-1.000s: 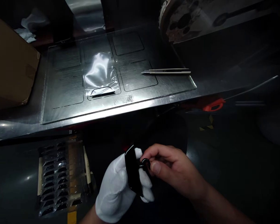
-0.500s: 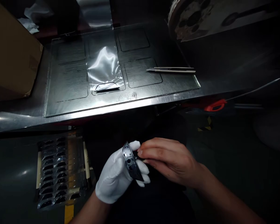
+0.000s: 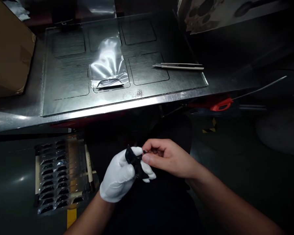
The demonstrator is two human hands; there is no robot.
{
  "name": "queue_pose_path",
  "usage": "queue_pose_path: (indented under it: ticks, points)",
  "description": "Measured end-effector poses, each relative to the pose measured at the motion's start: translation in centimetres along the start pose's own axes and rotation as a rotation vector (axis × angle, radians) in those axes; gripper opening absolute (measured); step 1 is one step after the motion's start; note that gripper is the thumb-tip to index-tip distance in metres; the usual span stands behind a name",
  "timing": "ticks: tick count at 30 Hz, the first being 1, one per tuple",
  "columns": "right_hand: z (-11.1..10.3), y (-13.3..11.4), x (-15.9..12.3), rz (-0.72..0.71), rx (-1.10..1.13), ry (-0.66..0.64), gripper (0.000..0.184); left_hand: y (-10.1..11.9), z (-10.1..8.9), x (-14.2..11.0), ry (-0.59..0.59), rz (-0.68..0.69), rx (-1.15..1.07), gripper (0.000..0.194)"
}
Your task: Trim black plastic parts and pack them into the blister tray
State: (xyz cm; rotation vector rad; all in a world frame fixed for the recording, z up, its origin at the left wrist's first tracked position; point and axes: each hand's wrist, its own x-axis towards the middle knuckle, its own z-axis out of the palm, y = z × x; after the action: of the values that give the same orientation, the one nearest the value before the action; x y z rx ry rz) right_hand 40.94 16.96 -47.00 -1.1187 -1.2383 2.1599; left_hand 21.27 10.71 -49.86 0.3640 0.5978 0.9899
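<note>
My left hand (image 3: 119, 176), in a white glove, is closed around a dark, curved plastic part (image 3: 131, 156) in front of my lap. The part stands tilted, with its lower end between the gloved fingers. My bare right hand (image 3: 168, 157) comes in from the right and pinches a tiny black piece (image 3: 144, 152) between thumb and forefinger, close against the part's right side. What kind of piece it is I cannot make out. On the metal table, a clear plastic bag (image 3: 107, 60) lies with a similar dark part (image 3: 109, 83) at its near edge.
White-handled tweezers (image 3: 178, 66) lie on the glass sheet (image 3: 66, 106) on the table. A cardboard box (image 3: 8, 52) stands at left. Below it, a clear tray (image 3: 55, 176) holds several dark parts. A red-handled tool (image 3: 221, 104) with a long shaft is at the table's right edge.
The dark part has turned in my left hand, so its shiny inner face no longer shows. My right thumb and forefinger have shifted, and a tiny black piece now shows between them.
</note>
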Motion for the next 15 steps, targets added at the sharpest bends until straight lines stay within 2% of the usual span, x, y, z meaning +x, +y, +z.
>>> queue_pose_path:
  ticks: [2,3,5,7,8,9,12,13,14,15]
  points:
    - [0.2,0.0,0.1,-0.052,-0.119,0.037,0.02,0.5,-0.3,-0.3,0.09,-0.033,0.169,0.039]
    - [0.4,0.1,0.2,-0.147,-0.247,0.08,0.017,0.8,-0.5,-0.3,0.15,-0.034,0.275,0.039]
    - [0.6,0.3,0.5,-0.423,-0.564,0.183,0.011,1.3,-0.7,-0.1,0.279,0.005,0.461,0.038]
    - [0.8,0.4,0.9,-0.643,-0.797,0.239,0.008,1.5,-0.8,0.3,0.396,0.06,0.543,0.039]
    - [0.9,0.2,1.1,-0.669,-0.833,0.234,0.008,1.6,-0.7,0.4,0.422,0.073,0.533,0.04]
    - [1.1,0.0,1.2,-0.629,-0.82,0.208,0.01,1.6,-0.5,0.4,0.419,0.066,0.491,0.041]
    - [1.6,-0.9,1.6,-0.345,-0.721,0.085,0.021,2.3,0.2,0.0,0.305,-0.014,0.193,0.044]
    - [1.5,-1.3,2.0,-0.312,-0.747,0.066,0.024,3.0,0.3,-0.1,0.273,-0.012,0.06,0.044]
    - [1.2,-1.7,2.7,-0.361,-0.809,0.095,0.022,3.9,0.2,-0.2,0.255,0.032,0.015,0.043]
    - [0.9,-2.5,3.8,-0.488,-0.878,0.044,0.018,5.0,0.0,-0.4,0.244,0.092,-0.014,0.042]
